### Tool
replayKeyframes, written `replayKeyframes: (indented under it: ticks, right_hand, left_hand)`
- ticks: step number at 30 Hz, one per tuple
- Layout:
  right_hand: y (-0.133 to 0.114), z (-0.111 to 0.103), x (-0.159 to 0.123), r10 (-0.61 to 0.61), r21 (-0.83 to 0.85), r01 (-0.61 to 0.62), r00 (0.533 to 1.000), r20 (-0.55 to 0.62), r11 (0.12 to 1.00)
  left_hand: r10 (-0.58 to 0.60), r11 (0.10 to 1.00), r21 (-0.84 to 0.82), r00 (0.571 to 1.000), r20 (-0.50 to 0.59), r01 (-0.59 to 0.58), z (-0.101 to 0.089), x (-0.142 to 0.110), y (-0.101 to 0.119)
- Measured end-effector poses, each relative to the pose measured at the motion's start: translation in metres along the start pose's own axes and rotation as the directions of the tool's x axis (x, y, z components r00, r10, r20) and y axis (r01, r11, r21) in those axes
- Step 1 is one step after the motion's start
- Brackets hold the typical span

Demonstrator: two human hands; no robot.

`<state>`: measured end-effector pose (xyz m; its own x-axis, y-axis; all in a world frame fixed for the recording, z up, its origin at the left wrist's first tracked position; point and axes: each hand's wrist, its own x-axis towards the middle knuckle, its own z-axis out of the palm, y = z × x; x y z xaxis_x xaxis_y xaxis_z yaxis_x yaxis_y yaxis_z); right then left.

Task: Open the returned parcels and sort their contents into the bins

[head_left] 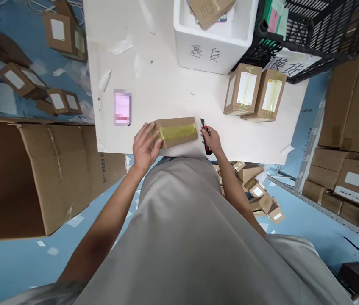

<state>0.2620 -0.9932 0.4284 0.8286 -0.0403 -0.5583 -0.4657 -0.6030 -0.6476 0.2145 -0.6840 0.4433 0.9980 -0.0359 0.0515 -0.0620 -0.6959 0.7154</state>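
A small cardboard box (179,120) lies near the front edge of the white table (166,93). A band of yellowish packing tape (179,132) runs along its top. My left hand (146,146) rests on the box's left end, fingers spread and thumb on the near side. In my right hand (211,139) is a black and red box cutter (206,137), its tip pointing away from me. The cutter is just off the box's right end, and the two appear apart. Whether its blade is out is too small to tell.
Two taped, labelled boxes (246,91) stand at the right, by a white foam bin (211,55) and a black crate (313,34). A phone-like object (122,108) lies at left. A large open carton (65,178) flanks the table; boxes (262,197) litter the floor.
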Motion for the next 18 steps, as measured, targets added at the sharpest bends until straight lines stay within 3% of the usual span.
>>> replayKeyframes:
  ticks: [3,5,8,11,15,18]
  right_hand:
    - [-0.006,0.023,-0.003,0.042,0.222,-0.053,0.998,0.051,0.974]
    - [-0.01,0.028,-0.013,0.056,0.23,-0.062,0.998,0.033,0.971]
    - [-0.01,0.018,-0.034,0.08,0.137,-0.073,0.996,-0.049,0.988]
    - [-0.006,0.002,-0.052,0.105,0.036,-0.102,0.987,-0.121,0.994]
    - [-0.005,-0.007,-0.065,0.088,-0.095,-0.099,0.99,-0.114,0.991]
    - [-0.013,-0.007,-0.072,0.044,-0.284,-0.074,0.993,-0.108,0.956]
  left_hand:
    - [-0.114,0.992,-0.061,0.993,-0.038,0.112,-0.014,-0.006,-0.004]
    - [-0.19,0.974,-0.135,0.982,-0.024,0.185,-0.016,-0.005,-0.006]
    - [-0.255,0.926,-0.274,0.965,0.052,0.26,-0.009,0.002,-0.01]
    - [-0.259,0.874,-0.378,0.951,0.167,0.304,0.011,0.011,-0.017]
    - [-0.27,0.833,-0.421,0.928,0.258,0.359,0.04,0.018,-0.029]
    - [-0.255,0.824,-0.439,0.926,0.279,0.359,0.048,0.019,-0.039]
